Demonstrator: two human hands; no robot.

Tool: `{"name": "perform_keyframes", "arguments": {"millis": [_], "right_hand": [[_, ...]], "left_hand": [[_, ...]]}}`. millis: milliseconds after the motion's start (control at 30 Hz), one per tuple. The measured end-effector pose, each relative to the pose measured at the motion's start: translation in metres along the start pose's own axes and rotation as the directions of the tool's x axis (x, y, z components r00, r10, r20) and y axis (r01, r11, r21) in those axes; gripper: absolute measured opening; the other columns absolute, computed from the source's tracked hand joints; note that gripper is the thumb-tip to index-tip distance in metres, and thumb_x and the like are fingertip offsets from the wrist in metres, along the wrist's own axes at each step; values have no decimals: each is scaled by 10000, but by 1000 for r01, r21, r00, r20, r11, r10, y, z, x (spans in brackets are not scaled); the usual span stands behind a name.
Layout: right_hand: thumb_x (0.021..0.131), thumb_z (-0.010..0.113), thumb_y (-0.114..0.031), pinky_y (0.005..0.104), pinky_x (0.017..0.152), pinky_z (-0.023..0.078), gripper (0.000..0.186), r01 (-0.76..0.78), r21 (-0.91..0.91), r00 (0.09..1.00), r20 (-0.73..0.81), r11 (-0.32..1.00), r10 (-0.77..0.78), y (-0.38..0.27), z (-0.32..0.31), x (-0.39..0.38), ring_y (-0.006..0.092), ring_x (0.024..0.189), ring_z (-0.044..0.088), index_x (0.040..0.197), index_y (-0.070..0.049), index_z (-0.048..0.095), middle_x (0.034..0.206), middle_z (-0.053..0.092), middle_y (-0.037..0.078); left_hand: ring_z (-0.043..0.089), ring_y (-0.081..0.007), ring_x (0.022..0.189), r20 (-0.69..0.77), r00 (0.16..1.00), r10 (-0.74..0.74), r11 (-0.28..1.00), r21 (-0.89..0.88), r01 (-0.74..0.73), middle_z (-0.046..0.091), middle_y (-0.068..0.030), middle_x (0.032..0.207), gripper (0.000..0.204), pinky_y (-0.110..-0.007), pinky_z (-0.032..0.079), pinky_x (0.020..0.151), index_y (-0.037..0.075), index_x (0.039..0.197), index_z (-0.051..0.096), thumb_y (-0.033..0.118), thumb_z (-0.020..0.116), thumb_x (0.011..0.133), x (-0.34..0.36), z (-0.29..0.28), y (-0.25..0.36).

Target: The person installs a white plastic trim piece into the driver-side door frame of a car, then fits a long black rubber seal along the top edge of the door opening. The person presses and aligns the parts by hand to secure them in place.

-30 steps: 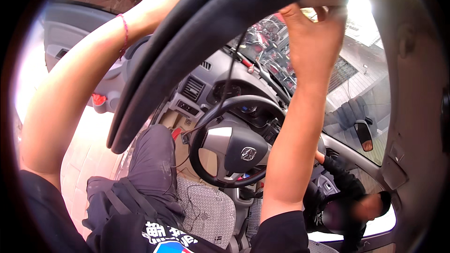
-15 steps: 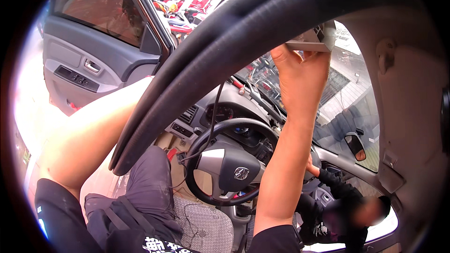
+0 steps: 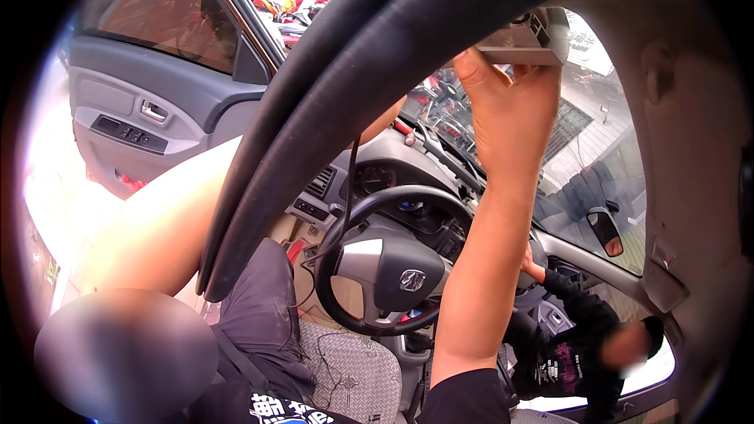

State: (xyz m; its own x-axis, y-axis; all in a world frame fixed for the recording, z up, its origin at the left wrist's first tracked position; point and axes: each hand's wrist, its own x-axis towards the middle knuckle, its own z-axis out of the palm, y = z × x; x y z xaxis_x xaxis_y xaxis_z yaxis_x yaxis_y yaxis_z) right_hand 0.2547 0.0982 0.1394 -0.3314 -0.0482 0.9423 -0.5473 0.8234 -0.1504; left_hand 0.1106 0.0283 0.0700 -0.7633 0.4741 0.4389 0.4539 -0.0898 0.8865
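Note:
My right hand (image 3: 514, 98) reaches up towards the top of the windshield, its fingers gripping the edge of a light grey trim panel (image 3: 522, 55) with dark openings. The thumb presses near the panel's left end; the fingertips are hidden behind it. A thick black rubber door seal (image 3: 338, 102) arches across the view in front of me. My left arm passes behind this strip, and a bit of skin of my left hand or wrist (image 3: 385, 122) shows past its inner edge. The left fingers are hidden.
Below are the steering wheel (image 3: 412, 275), a patterned seat (image 3: 357, 369) and a thin black cable (image 3: 353, 180). The grey car door (image 3: 157, 106) stands ajar at left. A person in black (image 3: 573, 345) is at the far side, near the rear-view mirror (image 3: 605, 232).
The view has shifted slightly. A piece of my left hand or wrist now shows beyond the rubber seal. My right hand keeps its hold on the trim panel.

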Motion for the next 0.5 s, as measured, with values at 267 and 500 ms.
{"name": "perform_keyframes", "arguments": {"millis": [267, 500], "right_hand": [[780, 874, -88, 392, 999, 547, 747, -76, 84, 996, 60, 994, 71, -5, 2, 3, 204, 1166, 620, 1362, -6, 413, 1274, 580, 131], [773, 884, -108, 388, 1000, 543, 757, -102, -79, 989, 95, 992, 110, -3, -3, -5, 194, 1146, 628, 1371, -24, 427, 1270, 584, 116]], "left_hand": [[642, -331, 852, -163, 696, 700, 703, 327, -631, 643, -159, 963, 405, -365, 523, 787, 17, 1310, 602, -21, 569, 907, -35, -28, -19], [589, -306, 1158, -95, 762, 641, 767, 45, -640, 617, -178, 1197, 468, -372, 441, 1025, -18, 1374, 529, -85, 494, 913, -25, 9, -49]]}}
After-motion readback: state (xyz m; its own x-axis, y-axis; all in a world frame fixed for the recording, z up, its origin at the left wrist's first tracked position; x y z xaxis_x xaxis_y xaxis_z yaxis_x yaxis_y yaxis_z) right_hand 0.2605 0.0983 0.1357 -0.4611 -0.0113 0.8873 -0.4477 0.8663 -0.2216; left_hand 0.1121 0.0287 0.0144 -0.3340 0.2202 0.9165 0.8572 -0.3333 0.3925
